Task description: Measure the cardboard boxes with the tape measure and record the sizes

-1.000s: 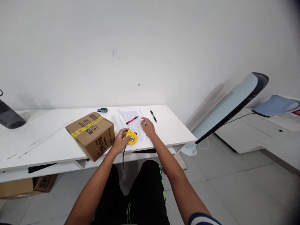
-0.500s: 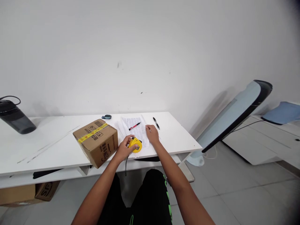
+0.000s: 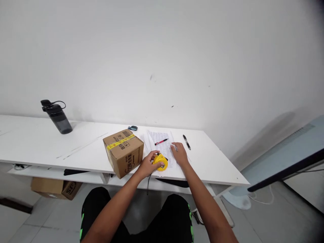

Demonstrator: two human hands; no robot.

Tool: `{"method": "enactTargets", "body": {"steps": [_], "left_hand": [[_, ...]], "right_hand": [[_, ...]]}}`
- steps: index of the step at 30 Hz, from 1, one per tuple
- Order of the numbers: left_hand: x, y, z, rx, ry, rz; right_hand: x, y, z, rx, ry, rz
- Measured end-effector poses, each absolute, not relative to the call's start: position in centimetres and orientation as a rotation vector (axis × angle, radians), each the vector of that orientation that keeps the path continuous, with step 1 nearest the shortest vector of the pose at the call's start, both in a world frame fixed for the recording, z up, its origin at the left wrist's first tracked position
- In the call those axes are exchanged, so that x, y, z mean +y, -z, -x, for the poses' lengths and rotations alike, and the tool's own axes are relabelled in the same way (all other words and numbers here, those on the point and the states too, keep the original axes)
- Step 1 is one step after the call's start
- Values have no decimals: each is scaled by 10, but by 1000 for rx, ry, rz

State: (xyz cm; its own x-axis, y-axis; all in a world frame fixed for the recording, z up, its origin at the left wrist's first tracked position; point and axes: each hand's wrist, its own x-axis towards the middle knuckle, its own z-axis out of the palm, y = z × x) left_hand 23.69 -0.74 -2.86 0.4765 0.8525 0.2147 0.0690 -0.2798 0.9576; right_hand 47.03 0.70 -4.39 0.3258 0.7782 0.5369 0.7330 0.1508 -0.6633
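My left hand point(image 3: 148, 165) is closed around a yellow tape measure point(image 3: 162, 162), whose dark wrist strap dangles over the table's front edge. Printed paper sheets point(image 3: 163, 148) lie under and behind the tape measure. On them rests a red and black pen point(image 3: 161, 141). My right hand point(image 3: 179, 153) lies on the right side of the sheets, fingers apart and holding nothing. Just beyond it is a black pen point(image 3: 186, 142). Left of my left hand sits a taped brown cardboard box point(image 3: 126, 155), its near corner at the table edge.
A dark water bottle point(image 3: 59, 118) stands toward the left on the white table point(image 3: 86, 145). A small dark blue object point(image 3: 132, 128) lies behind the box. Another cardboard box point(image 3: 50, 188) is below the table. At right, a light blue panel on a stand point(image 3: 286, 162) leans near the wall.
The view has swung left, so everything appears further right, and the bottle is now fully in view. My right hand's fingers have spread. My left hand keeps its hold on the tape measure.
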Motion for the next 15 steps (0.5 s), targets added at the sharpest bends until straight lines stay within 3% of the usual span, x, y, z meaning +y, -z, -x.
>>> {"method": "enactTargets", "body": {"steps": [6, 11, 13, 15], "left_hand": [[-18, 20, -235, 879, -973, -1765], [-50, 6, -228, 961, -1156, -1967], [-71, 0, -218, 975, -1330, -2057], [-93, -7, -206, 971, -1532, -2133]], "right_hand": [[7, 41, -466, -1543, 12, 1701], [-14, 17, -450, -1462, -5, 1538], [-36, 4, -428, -1380, -194, 1373], [-67, -7, -397, -1308, -612, 1120]]}}
